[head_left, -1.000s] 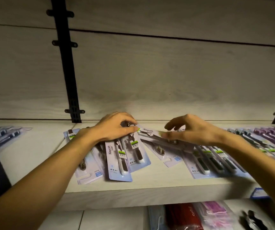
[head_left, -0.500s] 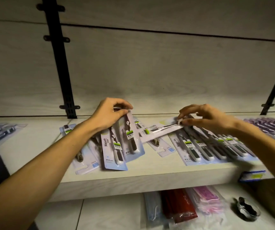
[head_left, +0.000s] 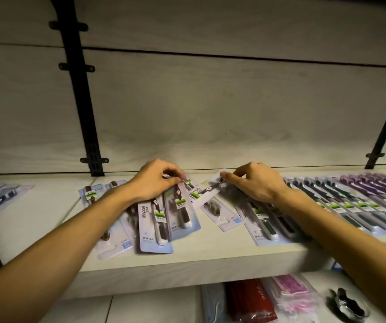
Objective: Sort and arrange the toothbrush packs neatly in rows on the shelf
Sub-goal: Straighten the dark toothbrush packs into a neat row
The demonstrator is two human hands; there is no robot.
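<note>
Left hand (head_left: pixel 154 183) pinches top of fanned packs (head_left: pixel 164 215) at shelf (head_left: pixel 187 259) middle; right hand (head_left: pixel 255 183) pinches one tilted pack (head_left: pixel 204 194) beside them; better lay it parallel, edges level

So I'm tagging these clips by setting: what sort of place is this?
Most likely a shop display. Many identical toothbrush packs lie on a pale shelf hung from black wall brackets, with more packaged goods on the shelf below.
</note>
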